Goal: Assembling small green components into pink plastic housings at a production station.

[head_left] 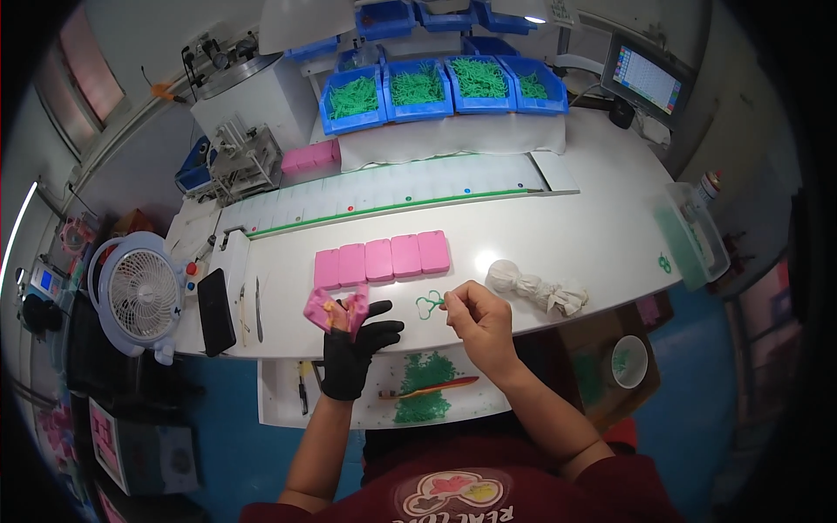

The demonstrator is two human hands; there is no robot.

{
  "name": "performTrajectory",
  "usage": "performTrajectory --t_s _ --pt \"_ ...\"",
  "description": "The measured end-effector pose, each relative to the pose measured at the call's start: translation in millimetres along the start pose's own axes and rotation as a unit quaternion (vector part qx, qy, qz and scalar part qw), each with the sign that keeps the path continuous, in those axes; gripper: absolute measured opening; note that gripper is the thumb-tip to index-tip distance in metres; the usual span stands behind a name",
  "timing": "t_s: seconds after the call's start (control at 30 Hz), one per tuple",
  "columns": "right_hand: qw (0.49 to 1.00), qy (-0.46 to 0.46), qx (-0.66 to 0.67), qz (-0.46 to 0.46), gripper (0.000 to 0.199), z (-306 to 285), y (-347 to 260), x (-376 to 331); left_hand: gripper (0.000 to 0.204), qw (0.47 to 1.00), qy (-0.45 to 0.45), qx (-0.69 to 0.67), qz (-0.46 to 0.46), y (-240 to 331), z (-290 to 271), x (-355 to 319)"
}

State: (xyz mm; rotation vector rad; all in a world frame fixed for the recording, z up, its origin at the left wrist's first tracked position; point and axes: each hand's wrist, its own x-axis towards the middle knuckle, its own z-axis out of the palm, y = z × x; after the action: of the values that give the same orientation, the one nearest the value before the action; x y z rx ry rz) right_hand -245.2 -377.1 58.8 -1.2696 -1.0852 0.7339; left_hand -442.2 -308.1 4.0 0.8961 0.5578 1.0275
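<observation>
My left hand, in a black glove, grips a pink rubber mold that is bent open, with a yellowish patch showing inside. Two of its gloved fingers stretch out to the right. In my bare right hand, thumb and fingertips pinch a thin green looped piece, shaped like a clover outline. The piece is held above the white table, apart from the mold. Just beyond both hands lies a row of several pink mold blocks. Right of my right hand rests a knotted white cloth bundle.
Blue bins of green pieces stand at the back. A black phone, tweezers and a fan are on the left. Below the table edge, an open drawer holds green scraps and a brush. A clear tub sits far right.
</observation>
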Motion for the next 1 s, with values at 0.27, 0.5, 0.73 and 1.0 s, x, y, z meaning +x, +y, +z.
performTrajectory --t_s 0.27,0.5,0.73,1.0 --pt "0.998 0.008 0.045 0.034 0.02 -4.2 13.4 -5.9 0.07 0.996 -0.054 -0.069 -0.018 -6.0 8.2 -1.1" --pt "0.997 0.007 0.066 0.038 0.02 -4.8 24.2 -10.3 0.068 0.994 -0.072 -0.08 -0.018 -2.7 32.5 -5.3" --pt "0.944 -0.035 0.263 0.198 0.02 -0.6 25.3 -18.9 0.068 0.996 -0.073 -0.057 -0.019 -3.3 51.9 -9.7" --pt "0.905 -0.034 0.341 0.252 0.019 -0.7 32.6 -28.2 0.049 0.997 -0.052 0.048 -0.011 -4.7 55.1 -14.2"
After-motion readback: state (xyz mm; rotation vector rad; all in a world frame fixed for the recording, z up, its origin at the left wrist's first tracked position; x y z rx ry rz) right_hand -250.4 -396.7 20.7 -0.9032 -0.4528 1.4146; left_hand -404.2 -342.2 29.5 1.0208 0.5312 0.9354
